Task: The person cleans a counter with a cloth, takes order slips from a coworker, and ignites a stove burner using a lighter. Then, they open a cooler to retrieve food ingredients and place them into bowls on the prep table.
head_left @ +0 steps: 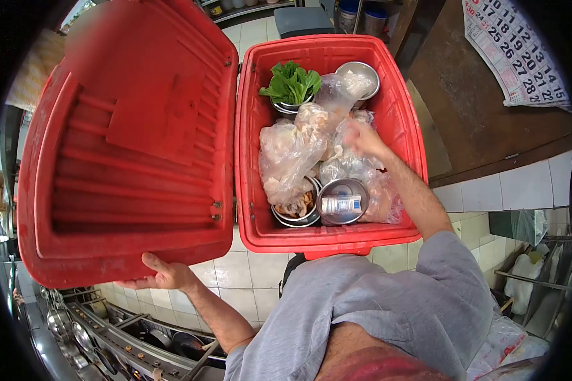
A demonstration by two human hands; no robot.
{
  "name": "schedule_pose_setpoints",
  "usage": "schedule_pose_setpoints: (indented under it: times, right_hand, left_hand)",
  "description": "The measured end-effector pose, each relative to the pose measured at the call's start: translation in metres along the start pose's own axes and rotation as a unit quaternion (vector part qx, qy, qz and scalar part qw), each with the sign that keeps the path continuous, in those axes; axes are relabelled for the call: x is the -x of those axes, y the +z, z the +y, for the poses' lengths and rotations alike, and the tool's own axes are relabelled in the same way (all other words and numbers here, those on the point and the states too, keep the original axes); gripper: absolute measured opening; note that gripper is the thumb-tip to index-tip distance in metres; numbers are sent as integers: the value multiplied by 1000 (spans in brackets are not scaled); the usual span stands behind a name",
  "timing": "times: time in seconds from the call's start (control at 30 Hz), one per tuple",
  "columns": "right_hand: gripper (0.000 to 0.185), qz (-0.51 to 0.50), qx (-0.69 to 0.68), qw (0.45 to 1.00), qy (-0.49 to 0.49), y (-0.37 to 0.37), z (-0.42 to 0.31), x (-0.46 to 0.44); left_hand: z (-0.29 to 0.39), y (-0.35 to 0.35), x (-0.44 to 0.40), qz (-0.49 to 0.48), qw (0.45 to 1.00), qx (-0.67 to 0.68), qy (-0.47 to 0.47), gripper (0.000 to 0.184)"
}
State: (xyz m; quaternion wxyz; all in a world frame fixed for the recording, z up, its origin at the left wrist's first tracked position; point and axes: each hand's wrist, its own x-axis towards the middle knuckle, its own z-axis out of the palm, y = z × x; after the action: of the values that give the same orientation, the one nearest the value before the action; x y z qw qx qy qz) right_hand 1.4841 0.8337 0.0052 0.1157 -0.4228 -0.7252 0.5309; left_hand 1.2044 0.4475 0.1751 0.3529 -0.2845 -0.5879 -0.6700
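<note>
A large red cooler box stands in front of me with its red lid swung out to the left. My left hand holds the lid's near edge, fingers beneath and thumb up. Inside the box, my right hand is among clear plastic bags; its fingers are blurred, so their grip cannot be made out. Beside it lies a bulky clear bag of pale food. Leafy greens stick up from a metal container at the far left. Nearer me, a metal bowl holds a white-and-blue packet.
Another metal bowl sits in the box's far right corner. A pot of brown food pieces is partly under the bag. A brown wooden surface with a calendar sheet adjoins on the right. At lower left is a stove with pans.
</note>
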Motion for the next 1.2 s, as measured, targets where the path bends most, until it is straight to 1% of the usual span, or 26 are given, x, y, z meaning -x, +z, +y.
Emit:
schedule_pose_setpoints:
  times: [0.03,0.07,0.1,0.13,0.17,0.23,0.27,0.3,0.33,0.37,0.43,0.47,0.53,0.57,0.63,0.67,0.73,0.87,0.93,0.97,1.0,1.03,1.07,1.13,1.2]
  right_hand:
    - [45,104,8,994,-38,-5,1,-21]
    - [52,203,73,973,-81,-7,-3,-36]
    - [59,297,137,937,-122,-4,-7,-48]
    - [66,205,88,970,-94,2,-11,-59]
    - [73,112,36,991,-66,11,-14,-67]
    - [78,69,208,974,-53,69,7,-76]
    - [78,72,205,975,-49,84,-3,-69]
    - [79,83,244,966,-25,95,-17,-55]
    - [82,92,283,955,-1,97,-23,-47]
    - [82,93,280,955,5,95,-19,-44]
    - [80,73,231,970,-38,89,-14,-39]
    - [80,73,228,970,-35,89,-12,-35]
    - [75,103,257,958,-77,88,-16,-23]
    - [75,105,254,959,-76,87,-20,-19]
    - [66,85,227,969,-55,87,-32,-9]
    - [66,83,222,970,-54,92,-21,-14]
    - [57,113,279,945,-128,103,0,-26]
    - [57,117,268,945,-147,94,3,-35]
    - [51,94,186,961,-182,78,-6,-38]
    - [51,83,151,977,-122,71,-16,-38]
    - [51,80,150,978,-121,69,-8,-49]
    - [48,159,158,954,-201,62,8,-71]
    - [46,236,163,917,-278,53,21,-87]
    - [36,193,139,957,-163,10,3,-89]
    - [30,248,135,951,-126,-24,6,-97]
  left_hand:
    - [1,1,0,4,1000,-19,2,67]
    - [0,0,1,-1,1000,-20,0,67]
    - [-1,-2,1,3,1000,-27,-5,68]
    - [-1,-2,1,6,999,-34,-10,69]
    - [1,-1,2,13,998,-53,-11,72]
    - [-1,-2,1,9,998,-59,-2,72]
    - [-1,-2,1,8,998,-65,8,73]
    - [1,-1,0,2,997,-73,10,73]
    - [2,0,1,-3,997,-72,9,73]
    - [3,0,1,1,997,-81,0,73]
    - [5,3,3,16,997,-75,-20,73]
    - [7,4,4,11,997,-75,-20,73]
    - [8,6,4,24,997,-73,-27,72]
    - [8,6,3,21,997,-72,-26,72]
    - [6,3,3,17,995,-99,-6,72]
    - [7,4,3,13,995,-101,-3,72]
    - [8,6,4,10,996,-91,-2,75]
    - [8,5,4,5,993,-114,-1,75]
    - [0,-2,2,3,991,-129,24,76]
    - [0,-3,2,2,991,-133,24,76]
    - [0,-2,2,-1,991,-128,28,76]
    - [0,-1,2,-5,992,-123,31,77]
    - [0,0,2,-6,992,-124,30,77]
    - [3,2,3,-4,995,-103,12,77]
    - [3,2,3,-5,993,-120,17,78]
